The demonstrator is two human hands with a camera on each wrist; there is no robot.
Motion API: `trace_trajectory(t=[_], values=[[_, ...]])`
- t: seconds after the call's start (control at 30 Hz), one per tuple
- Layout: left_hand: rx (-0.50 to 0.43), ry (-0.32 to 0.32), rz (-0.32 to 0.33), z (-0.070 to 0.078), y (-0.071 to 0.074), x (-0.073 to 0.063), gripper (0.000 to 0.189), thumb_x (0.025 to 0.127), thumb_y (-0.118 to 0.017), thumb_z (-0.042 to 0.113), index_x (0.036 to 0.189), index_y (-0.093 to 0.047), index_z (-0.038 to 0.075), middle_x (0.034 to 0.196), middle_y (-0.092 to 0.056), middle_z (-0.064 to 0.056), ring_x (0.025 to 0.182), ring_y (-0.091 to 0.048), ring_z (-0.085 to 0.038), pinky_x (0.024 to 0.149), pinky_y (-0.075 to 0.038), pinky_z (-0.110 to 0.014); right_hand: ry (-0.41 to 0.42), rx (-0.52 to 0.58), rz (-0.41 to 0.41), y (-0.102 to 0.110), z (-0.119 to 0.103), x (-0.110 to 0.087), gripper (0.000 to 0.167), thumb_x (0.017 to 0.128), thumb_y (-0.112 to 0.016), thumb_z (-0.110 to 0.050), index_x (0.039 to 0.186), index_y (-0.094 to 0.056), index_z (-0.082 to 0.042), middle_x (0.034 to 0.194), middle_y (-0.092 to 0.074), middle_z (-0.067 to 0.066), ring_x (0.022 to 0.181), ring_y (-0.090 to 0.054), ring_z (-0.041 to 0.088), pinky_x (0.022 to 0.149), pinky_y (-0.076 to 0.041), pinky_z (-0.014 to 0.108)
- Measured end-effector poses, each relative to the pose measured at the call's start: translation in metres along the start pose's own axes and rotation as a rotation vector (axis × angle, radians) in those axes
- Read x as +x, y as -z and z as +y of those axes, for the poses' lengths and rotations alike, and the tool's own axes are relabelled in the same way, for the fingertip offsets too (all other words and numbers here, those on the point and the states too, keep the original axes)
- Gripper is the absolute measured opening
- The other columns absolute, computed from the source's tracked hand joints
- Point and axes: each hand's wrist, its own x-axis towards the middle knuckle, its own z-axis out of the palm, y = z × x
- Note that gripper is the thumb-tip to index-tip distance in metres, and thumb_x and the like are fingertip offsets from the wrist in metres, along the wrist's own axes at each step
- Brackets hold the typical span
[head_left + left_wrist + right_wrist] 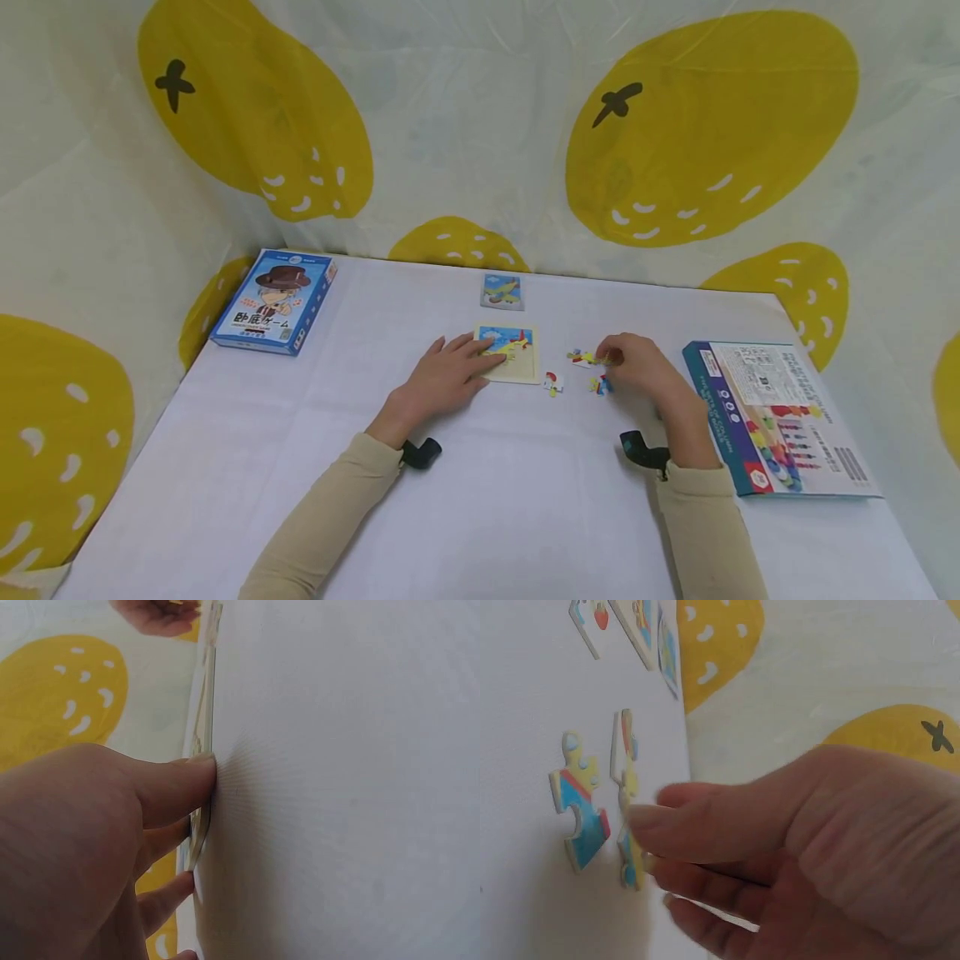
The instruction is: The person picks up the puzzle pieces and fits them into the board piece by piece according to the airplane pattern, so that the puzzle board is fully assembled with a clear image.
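Observation:
A small square puzzle board (pixel 531 375) with an airplane picture lies mid-table, its lower right part bare. My left hand (pixel 448 372) rests on its left side with fingers stretched out; in the left wrist view the thumb touches the edge of the board (pixel 200 832). To the right of the board, my right hand (pixel 640 363) pinches a puzzle piece (pixel 632 862) between thumb and fingertips, low over the table. Beside it lie a white and yellow piece (pixel 581 358) and a blue and yellow piece (pixel 585 821). Nearer the board is a white and red piece (pixel 553 382).
A small airplane picture (pixel 502 292) lies behind the board. At the back left is a blue game box (pixel 274 302) with a hatted figure. A large flat box (pixel 783 421) lies at the right, next to my right forearm. Fruit-patterned sheeting (pixel 472 125) surrounds the white table.

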Motion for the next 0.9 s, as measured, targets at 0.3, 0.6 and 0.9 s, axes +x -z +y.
trace_trajectory(t=[0.3, 0.6, 0.9], values=[[0.003, -0.001, -0.002, 0.000, -0.001, 0.000, 0.048, 0.103, -0.051, 0.039, 0.150, -0.042, 0.038, 0.161, -0.036, 0.006, 0.152, -0.028, -0.024, 0.119, -0.023, -0.060, 0.007, -0.012, -0.116, -0.005, -0.008, -0.007, 0.031, 0.079, -0.076, -0.002, 0.107, -0.066, -0.008, 0.100, -0.061, 0.011, 0.096, -0.053, 0.027, 0.087, -0.053, 0.042], [-0.003, 0.003, -0.014, 0.001, 0.001, -0.001, 0.049, 0.103, -0.050, 0.038, 0.151, -0.041, 0.037, 0.162, -0.034, 0.005, 0.153, -0.026, -0.025, 0.120, -0.022, -0.061, 0.064, 0.037, -0.096, -0.004, -0.007, -0.002, 0.013, 0.086, -0.070, -0.003, 0.096, -0.068, -0.010, 0.090, -0.063, 0.007, 0.090, -0.054, 0.023, 0.079, -0.048, 0.032], [-0.022, 0.005, -0.015, 0.003, 0.004, -0.001, 0.049, 0.102, -0.052, 0.036, 0.151, -0.042, 0.037, 0.162, -0.035, 0.004, 0.153, -0.026, -0.026, 0.120, -0.022, -0.062, 0.173, 0.161, -0.020, -0.011, -0.022, 0.008, 0.009, 0.090, -0.064, -0.001, 0.093, -0.069, -0.008, 0.085, -0.062, 0.005, 0.085, -0.054, 0.021, 0.076, -0.047, 0.030]])
